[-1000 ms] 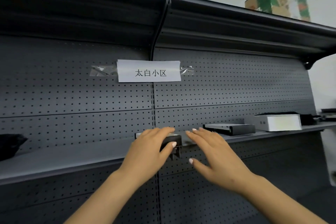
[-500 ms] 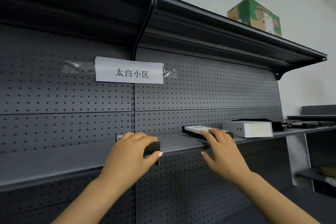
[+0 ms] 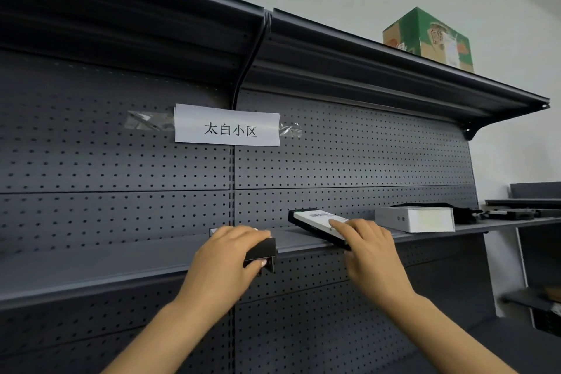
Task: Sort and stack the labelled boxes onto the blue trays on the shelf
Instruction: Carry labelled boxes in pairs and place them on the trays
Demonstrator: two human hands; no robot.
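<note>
- I see a dark grey pegboard shelving unit [image 3: 349,161] filling the view, with a paper sign [image 3: 227,125] taped across its centre seam.
- A green printed carton [image 3: 429,36] sits on the top shelf, toward its right end.
- A white box [image 3: 414,218] lies flat on the middle shelf [image 3: 121,258], toward its right end, with something dark behind it that I can't identify.
- My right hand [image 3: 368,247] grips the near end of a flat black box with a white label [image 3: 315,222], which overhangs the shelf's front edge.
- My left hand [image 3: 224,255] is curled over a small black box [image 3: 262,249] at the front edge, thumb under it.
</note>
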